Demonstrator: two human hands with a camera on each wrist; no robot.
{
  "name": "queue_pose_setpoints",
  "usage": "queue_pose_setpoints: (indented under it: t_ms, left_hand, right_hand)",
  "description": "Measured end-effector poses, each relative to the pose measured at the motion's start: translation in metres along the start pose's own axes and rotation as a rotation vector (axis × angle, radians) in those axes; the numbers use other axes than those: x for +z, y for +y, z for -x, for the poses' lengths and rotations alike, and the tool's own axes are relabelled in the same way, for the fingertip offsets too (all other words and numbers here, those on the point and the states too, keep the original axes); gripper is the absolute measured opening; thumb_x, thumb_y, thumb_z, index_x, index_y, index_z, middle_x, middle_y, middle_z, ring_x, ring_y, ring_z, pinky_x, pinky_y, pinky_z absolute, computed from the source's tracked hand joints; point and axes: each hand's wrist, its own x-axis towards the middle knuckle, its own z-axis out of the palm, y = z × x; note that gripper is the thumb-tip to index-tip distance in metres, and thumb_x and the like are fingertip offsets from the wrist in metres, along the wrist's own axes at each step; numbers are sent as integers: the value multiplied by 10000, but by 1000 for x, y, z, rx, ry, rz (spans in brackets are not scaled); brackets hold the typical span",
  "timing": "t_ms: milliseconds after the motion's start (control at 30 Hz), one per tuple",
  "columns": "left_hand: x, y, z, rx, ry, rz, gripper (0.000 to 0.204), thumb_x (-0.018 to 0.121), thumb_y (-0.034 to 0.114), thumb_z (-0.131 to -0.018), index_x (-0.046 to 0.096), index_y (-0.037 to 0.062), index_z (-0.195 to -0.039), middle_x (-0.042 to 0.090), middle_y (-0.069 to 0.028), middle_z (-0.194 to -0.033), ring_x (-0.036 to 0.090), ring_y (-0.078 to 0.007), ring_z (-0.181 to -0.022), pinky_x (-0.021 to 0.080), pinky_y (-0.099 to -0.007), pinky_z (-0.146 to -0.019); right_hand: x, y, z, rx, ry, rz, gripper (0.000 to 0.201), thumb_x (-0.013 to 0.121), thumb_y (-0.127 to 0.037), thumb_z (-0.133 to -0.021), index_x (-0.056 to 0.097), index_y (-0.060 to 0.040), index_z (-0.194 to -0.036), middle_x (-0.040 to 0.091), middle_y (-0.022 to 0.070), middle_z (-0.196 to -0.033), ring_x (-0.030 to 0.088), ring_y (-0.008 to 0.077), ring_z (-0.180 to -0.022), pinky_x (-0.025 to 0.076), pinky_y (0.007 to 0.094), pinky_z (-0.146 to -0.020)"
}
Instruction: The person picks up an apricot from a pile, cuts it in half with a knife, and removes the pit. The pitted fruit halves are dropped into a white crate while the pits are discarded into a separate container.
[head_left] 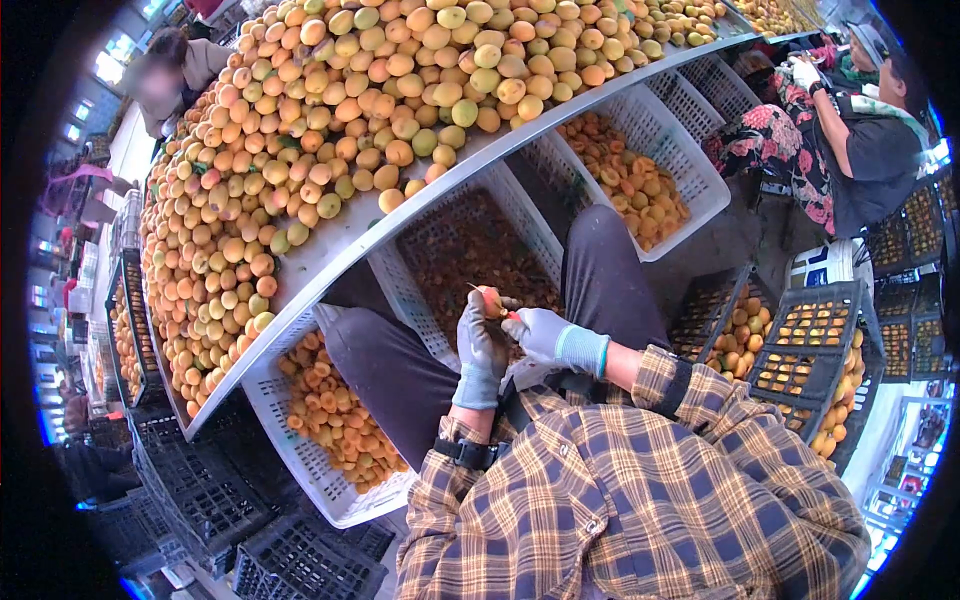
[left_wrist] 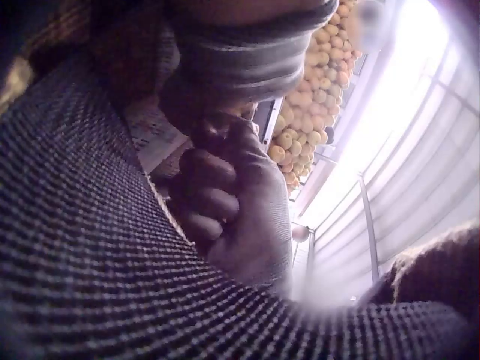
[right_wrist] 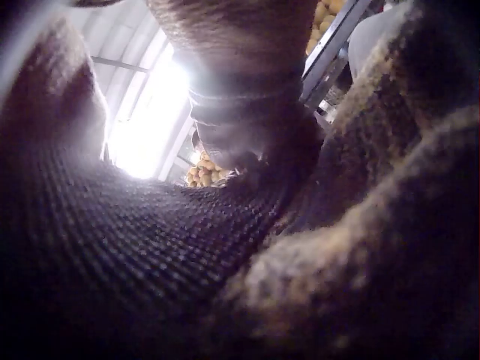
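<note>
Above a white crate (head_left: 388, 268) between the person's knees, the gloved left hand (head_left: 478, 345) holds a reddish-orange apricot (head_left: 489, 298) at its fingertips. The gloved right hand (head_left: 548, 335) meets it from the right, gripping a small tool with a red handle (head_left: 513, 315). A thin pointed bit sticks out by the fruit; I cannot tell if it is the tool's blade. Dark brown scraps lie in the crate below. Curled gloved fingers (left_wrist: 214, 191) appear in the left wrist view. Sleeve cloth and shadow hide most of the hand work in the right wrist view.
A table edge (head_left: 330, 275) curves past the knees, heaped with whole apricots (head_left: 400, 90). White crates of halved apricots stand left (head_left: 340, 415) and right (head_left: 630, 180). Black crates (head_left: 810, 345) of fruit are at the right, others (head_left: 190, 470) at the left. Other people sit nearby.
</note>
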Motion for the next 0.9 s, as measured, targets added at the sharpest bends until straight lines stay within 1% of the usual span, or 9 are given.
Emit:
queue_pose_setpoints:
  t_ms: [67, 133, 200, 367, 433, 567, 667, 733, 900]
  left_hand:
    - [0, 1, 1, -190, 108, 248, 493, 495, 504, -886, 535, 21, -975, 600, -122, -840, 585, -244, -775, 488, -380, -760]
    - [-2, -1, 3, -191, 118, 234, 547, 485, 543, -872, 534, 6, -968, 598, -138, -862, 583, -267, -797, 488, -391, -790]
    - [-9, -6, -1, -276, -8, 234, 615, 497, 575, -848, 528, -14, -1021, 604, -147, -928, 573, -295, -928, 465, -414, -859]
    - [-20, -11, -14, -251, 20, 260, 555, 507, 541, -860, 542, 9, -1014, 607, -147, -935, 574, -273, -910, 471, -415, -837]
    - [-7, -1, -3, -232, 19, 258, 370, 560, 431, -875, 546, 82, -1000, 612, -100, -884, 576, -230, -813, 479, -384, -786]
    - [-15, -10, -4, -150, -17, 166, 420, 500, 468, -896, 537, 69, -1024, 610, -117, -906, 579, -244, -824, 478, -387, -795]
    - [-6, -7, 5, -292, 118, 245, 508, 422, 522, -910, 521, 43, -1047, 604, -134, -936, 581, -258, -844, 479, -390, -797]
    - [-7, -9, 8, -177, 25, 65, 580, 356, 568, -912, 508, 25, -1048, 598, -148, -959, 578, -265, -851, 482, -392, -797]
    - [-15, -12, -9, -185, 101, 169, 502, 452, 530, -898, 534, 43, -988, 587, -86, -846, 563, -197, -784, 482, -344, -739]
  right_hand:
    - [3, 0, 9, 56, 45, 62, 410, 465, -363, -907, 593, 26, -934, 607, 276, -914, 583, 411, -907, 459, 453, -751]
    - [7, 5, 10, 82, 60, 94, 416, 471, -365, -904, 586, 35, -906, 603, 289, -900, 586, 412, -893, 460, 468, -743]
    - [7, 9, 6, 66, 82, 132, 387, 454, -329, -923, 567, 41, -933, 615, 257, -905, 588, 408, -890, 463, 447, -725]
    - [4, 19, -4, -22, 56, -37, 368, 461, -336, -923, 571, 16, -931, 620, 246, -874, 591, 396, -879, 452, 435, -712]
    - [1, 20, -3, 23, 19, -55, 365, 452, -342, -926, 568, 4, -944, 620, 241, -865, 587, 398, -876, 447, 432, -713]
    - [8, 15, 6, 50, 80, 34, 370, 453, -338, -926, 564, 14, -937, 619, 245, -879, 588, 400, -883, 452, 433, -721]
    - [15, 16, 6, 73, 87, 125, 366, 465, -328, -921, 563, 25, -937, 618, 249, -895, 590, 397, -891, 460, 433, -728]
    - [16, 18, -4, 101, 72, 90, 363, 478, -321, -914, 562, 32, -944, 617, 251, -908, 588, 399, -896, 465, 433, -734]
    - [15, 18, -13, -16, 157, 43, 416, 490, -365, -893, 584, 38, -932, 610, 280, -913, 594, 407, -888, 470, 465, -738]
